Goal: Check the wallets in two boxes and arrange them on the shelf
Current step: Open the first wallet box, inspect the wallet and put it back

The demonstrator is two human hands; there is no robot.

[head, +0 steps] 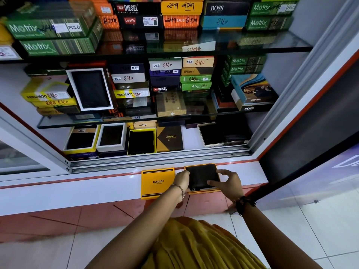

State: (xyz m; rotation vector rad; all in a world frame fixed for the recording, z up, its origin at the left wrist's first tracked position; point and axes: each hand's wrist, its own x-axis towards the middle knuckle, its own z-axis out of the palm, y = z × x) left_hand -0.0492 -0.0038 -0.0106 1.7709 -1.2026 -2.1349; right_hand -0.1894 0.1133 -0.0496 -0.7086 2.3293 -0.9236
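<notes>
A big glass cabinet [291, 105] fills most of the view. Its glass shelves [252, 45] are packed with stacks of wallet boxes, with prices written on the sides so a shopper can read them. On the bottom shelf, a few open boxes [111, 137] lie face up, likely to show the dark wallets inside.

In front of the cabinet runs a white ledge [77, 193]. It makes a handy flat spot for checking things. A yellow lid [157, 183] marked BALISI lies flat on it, just beside the open orange box [202, 190]. The lid is off so the wallet can be looked at.

The dark wallet [202, 176] sits inside the open box. The left hand [181, 180] curls round the left edge of the box and wallet. The right hand [229, 184] has its fingers spread, with fingertips touching the wallet's right side. I think the hands are lifting or pressing the wallet to check it.

The left fingertips are hidden behind the hand, so I cannot tell how tight the hold is. Only one box is on the ledge; I cannot tell which is the second box.
</notes>
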